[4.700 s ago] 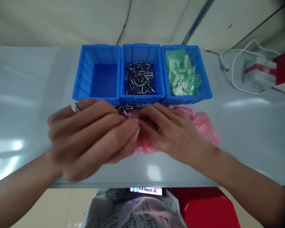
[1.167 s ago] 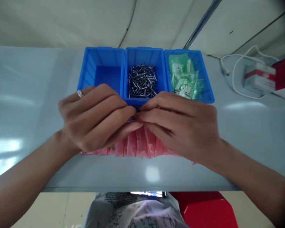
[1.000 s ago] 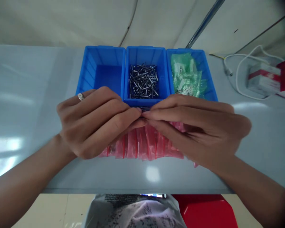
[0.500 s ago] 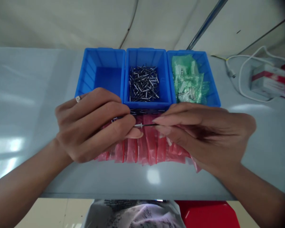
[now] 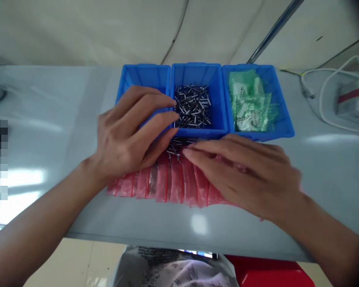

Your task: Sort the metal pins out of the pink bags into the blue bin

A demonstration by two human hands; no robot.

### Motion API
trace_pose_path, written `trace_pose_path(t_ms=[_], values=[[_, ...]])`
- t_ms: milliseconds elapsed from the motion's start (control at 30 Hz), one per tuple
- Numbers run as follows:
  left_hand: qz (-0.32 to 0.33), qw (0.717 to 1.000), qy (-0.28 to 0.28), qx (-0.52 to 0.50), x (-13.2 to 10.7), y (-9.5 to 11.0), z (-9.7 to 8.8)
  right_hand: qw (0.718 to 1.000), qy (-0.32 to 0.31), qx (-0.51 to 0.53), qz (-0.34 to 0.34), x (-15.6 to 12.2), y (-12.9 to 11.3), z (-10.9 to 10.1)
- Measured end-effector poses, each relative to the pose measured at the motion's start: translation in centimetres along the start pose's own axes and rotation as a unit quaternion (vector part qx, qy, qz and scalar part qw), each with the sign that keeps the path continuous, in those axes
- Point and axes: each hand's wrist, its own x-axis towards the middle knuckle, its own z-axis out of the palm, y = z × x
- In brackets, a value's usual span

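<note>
My left hand (image 5: 128,133) is open, fingers stretched over the empty left blue bin (image 5: 143,75), its fingertips at the rim of the middle blue bin (image 5: 197,71), which holds small metal pins (image 5: 194,109). My right hand (image 5: 245,171) lies flat and open on a fanned row of pink plastic bags (image 5: 167,183) on the grey table. Its fingertips are close to a few loose pins (image 5: 174,146) in front of the middle bin. I see nothing held in either hand.
The right blue bin (image 5: 283,115) holds green plastic bags (image 5: 249,99). A white cable (image 5: 323,95) and a red-and-white box (image 5: 354,103) lie at the far right. The table's near edge (image 5: 167,239) runs above a red stool (image 5: 272,275).
Half a second ago both hands pinched a thin pin between them. Now the pin is gone from the fingers, my left hand has gone up to the bins, and my right hand has flattened onto the bags.
</note>
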Motion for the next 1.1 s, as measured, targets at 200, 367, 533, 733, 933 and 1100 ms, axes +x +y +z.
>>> trace_pose_path(t_ms=[200,367,533,733,933,1100], values=[[-0.018,0.997,-0.063,-0.038,-0.4,0.0,0.1,0.993,-0.066,-0.086,-0.049,-0.4,0.1,1.9],[-0.014,0.997,-0.055,-0.052,-0.6,0.1,0.0,0.997,-0.047,-0.061,-0.032,-0.4,0.1,2.0],[-0.011,0.997,-0.046,-0.06,-0.3,0.5,0.2,0.993,-0.072,-0.068,-0.06,-0.2,0.2,1.8],[-0.015,0.997,-0.018,-0.071,-0.1,0.8,0.5,0.997,-0.034,-0.039,-0.05,-0.2,0.2,1.7],[-0.013,0.997,-0.009,-0.077,-0.3,0.7,0.7,0.999,0.012,-0.002,0.044,0.4,-0.3,0.6],[-0.011,0.997,-0.002,-0.077,-0.1,0.8,0.6,0.98,0.03,0.06,0.189,0.7,-1.0,-0.4]])
